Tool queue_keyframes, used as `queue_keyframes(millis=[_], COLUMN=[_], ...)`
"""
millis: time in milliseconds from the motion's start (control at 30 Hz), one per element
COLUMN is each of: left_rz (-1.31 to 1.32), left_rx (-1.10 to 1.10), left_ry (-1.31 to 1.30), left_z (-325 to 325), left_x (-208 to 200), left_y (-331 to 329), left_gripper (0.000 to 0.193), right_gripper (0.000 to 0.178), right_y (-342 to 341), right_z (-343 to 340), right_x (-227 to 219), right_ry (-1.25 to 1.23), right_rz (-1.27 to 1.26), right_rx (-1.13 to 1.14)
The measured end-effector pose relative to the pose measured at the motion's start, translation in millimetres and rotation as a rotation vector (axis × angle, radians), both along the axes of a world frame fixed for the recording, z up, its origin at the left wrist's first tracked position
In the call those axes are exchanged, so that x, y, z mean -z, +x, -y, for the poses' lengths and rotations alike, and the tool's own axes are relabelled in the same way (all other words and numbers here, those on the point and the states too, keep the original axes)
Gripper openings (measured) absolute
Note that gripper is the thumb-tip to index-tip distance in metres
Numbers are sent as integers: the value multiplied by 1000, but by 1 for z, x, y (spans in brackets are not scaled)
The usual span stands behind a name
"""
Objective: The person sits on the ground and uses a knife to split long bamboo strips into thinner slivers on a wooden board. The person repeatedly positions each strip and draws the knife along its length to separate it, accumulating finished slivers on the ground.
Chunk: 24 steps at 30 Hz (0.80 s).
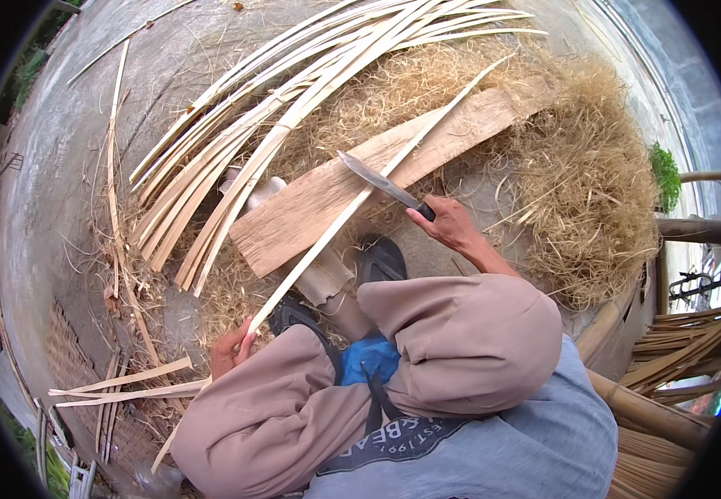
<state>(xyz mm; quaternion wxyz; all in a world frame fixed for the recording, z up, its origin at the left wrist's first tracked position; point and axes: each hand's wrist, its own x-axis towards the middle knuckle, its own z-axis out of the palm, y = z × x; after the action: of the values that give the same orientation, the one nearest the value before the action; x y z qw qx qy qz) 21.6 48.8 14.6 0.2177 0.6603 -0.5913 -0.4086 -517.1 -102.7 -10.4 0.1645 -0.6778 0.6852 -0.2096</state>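
Note:
A long pale strip (314,252), seemingly split bamboo, slants from beside my left knee up across a wooden board (285,222). Near its close end my left hand (230,348) has its fingers closed around it, partly hidden by my trouser leg. My right hand (450,224) grips the black handle of a knife (381,180). The blade points up and left and crosses the strip over the middle of the board; whether its edge touches the strip, I cannot tell. The board lies tilted, its near end over a rounded support between my feet.
Many finished-looking strips (273,125) fan out at the far left. Curly shavings (585,195) heap up around the board and to the right. My sandals (382,260) rest beneath the board. Bamboo poles (647,409) and bundled strips (685,353) are at the right; a woven mat (86,374) lies left.

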Motion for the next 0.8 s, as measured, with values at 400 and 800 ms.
queue_keyframes(millis=[400, 800], left_rz=[-61, 260], left_rx=[192, 212], left_ry=[305, -120], left_z=[43, 90], left_x=[38, 12], left_y=[5, -130], left_gripper=[48, 36], right_gripper=[68, 53], right_y=[-2, 71], right_z=[17, -50], right_x=[30, 1], right_ry=[124, -44], right_rz=[243, 50], right_rx=[352, -133])
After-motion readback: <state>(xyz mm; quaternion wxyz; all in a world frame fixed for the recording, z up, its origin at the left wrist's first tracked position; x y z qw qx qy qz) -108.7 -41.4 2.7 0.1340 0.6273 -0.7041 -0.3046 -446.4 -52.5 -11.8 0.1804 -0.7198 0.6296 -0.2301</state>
